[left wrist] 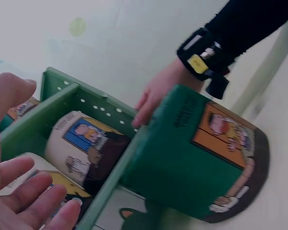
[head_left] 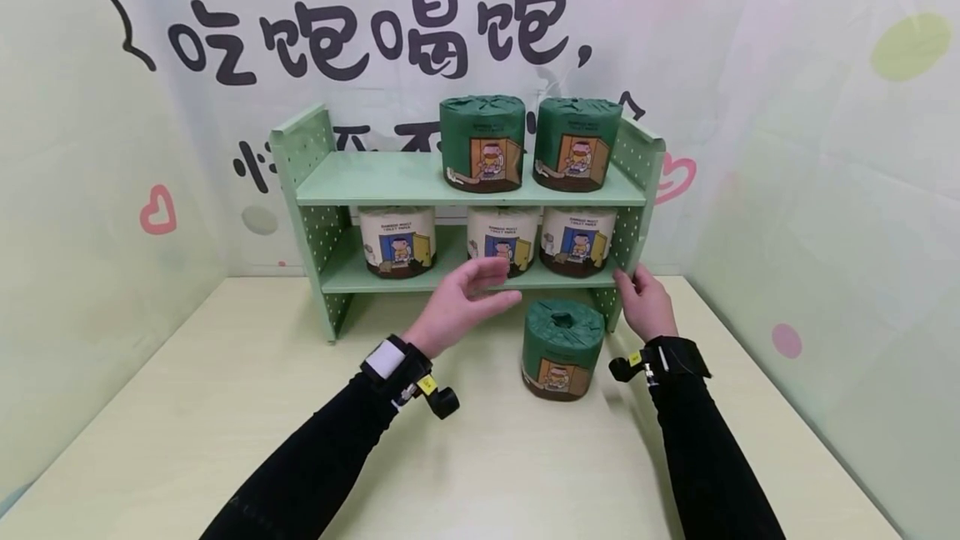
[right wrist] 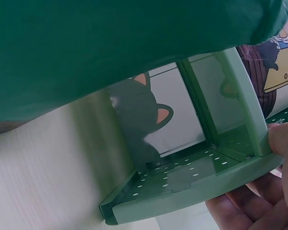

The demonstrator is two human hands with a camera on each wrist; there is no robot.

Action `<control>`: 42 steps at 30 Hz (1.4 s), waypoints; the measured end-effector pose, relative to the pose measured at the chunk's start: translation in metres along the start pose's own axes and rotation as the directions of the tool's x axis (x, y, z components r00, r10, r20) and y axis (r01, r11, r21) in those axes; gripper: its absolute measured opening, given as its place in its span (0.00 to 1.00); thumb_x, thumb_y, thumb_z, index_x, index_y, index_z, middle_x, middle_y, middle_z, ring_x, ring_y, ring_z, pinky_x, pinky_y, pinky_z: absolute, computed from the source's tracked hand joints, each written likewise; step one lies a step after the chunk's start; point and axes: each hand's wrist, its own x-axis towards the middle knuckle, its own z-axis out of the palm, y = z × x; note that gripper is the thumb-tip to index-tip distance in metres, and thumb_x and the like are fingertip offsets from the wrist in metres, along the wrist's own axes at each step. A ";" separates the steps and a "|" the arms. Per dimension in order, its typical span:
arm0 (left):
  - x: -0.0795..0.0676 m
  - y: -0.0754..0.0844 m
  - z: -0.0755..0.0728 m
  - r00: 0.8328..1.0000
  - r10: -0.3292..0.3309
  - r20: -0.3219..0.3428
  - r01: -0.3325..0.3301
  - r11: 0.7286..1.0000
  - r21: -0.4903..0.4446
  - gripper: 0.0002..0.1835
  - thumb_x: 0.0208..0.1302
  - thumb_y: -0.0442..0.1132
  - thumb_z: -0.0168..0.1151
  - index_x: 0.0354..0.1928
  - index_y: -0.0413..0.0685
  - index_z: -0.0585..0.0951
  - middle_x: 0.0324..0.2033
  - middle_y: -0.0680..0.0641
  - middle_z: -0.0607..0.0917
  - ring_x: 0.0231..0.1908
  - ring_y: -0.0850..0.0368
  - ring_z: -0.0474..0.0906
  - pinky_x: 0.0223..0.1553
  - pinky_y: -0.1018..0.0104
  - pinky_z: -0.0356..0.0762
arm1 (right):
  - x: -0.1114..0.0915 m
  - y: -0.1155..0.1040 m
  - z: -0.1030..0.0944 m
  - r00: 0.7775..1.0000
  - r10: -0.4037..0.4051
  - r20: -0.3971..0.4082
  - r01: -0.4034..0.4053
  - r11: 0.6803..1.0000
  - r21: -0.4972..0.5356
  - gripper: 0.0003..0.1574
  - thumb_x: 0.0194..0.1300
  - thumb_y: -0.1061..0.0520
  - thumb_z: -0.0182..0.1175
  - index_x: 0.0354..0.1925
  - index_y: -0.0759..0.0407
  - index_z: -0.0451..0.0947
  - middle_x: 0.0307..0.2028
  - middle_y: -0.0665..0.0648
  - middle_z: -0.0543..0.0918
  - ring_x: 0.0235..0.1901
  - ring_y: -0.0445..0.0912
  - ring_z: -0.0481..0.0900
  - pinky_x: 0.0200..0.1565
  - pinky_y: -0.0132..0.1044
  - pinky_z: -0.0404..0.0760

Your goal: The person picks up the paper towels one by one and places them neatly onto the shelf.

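A green two-tier shelf (head_left: pixel 450 180) stands on the table. Its right side panel is pinched by my right hand (head_left: pixel 647 303), thumb inside and fingers outside in the right wrist view. My left hand (head_left: pixel 467 300) hangs in front of the lower tier, fingers loosely spread and holding nothing. Between the hands, a green-wrapped toilet roll (head_left: pixel 564 352) sits upright on the table before the shelf. Two more green toilet rolls, a left one (head_left: pixel 483 144) and a right one (head_left: pixel 577 144), stand on the top tier. White-wrapped rolls (head_left: pixel 397 242) line the lower tier, one partly behind my left fingers.
Behind the shelf hangs a printed backdrop (head_left: pixel 232 15) with dark lettering. Similar spotted sheets close off both sides of the pale wooden table (head_left: pixel 180 407). A cat picture (right wrist: pixel 177 110) shows beneath the lower tier in the right wrist view.
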 end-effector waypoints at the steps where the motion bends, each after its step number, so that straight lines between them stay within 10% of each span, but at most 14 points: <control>1: -0.001 -0.005 0.002 1.000 -0.010 0.009 0.010 1.000 0.000 0.36 0.63 0.48 0.70 0.70 0.46 0.66 0.63 0.45 0.71 0.59 0.54 0.69 0.58 0.49 0.71 | 0.000 0.000 0.000 1.000 0.001 0.001 -0.001 1.000 0.001 0.29 0.79 0.42 0.46 0.66 0.58 0.70 0.56 0.67 0.77 0.52 0.59 0.75 0.50 0.59 0.76; 16: -0.008 -0.050 0.039 0.978 -0.189 0.085 0.186 0.982 0.044 0.53 0.55 0.50 0.77 0.75 0.47 0.55 0.71 0.47 0.60 0.65 0.50 0.60 0.64 0.50 0.63 | -0.001 -0.001 0.000 1.000 0.012 -0.001 -0.012 1.000 0.004 0.29 0.80 0.43 0.46 0.67 0.57 0.69 0.57 0.67 0.76 0.53 0.59 0.75 0.52 0.60 0.76; 42: -0.001 -0.078 0.060 0.974 -0.197 0.111 0.199 0.980 -0.003 0.55 0.55 0.48 0.77 0.77 0.50 0.51 0.68 0.48 0.65 0.63 0.58 0.63 0.64 0.55 0.64 | 0.003 0.001 -0.001 1.000 -0.014 -0.009 0.014 1.000 -0.009 0.29 0.79 0.42 0.46 0.65 0.59 0.71 0.55 0.67 0.78 0.52 0.59 0.76 0.51 0.59 0.76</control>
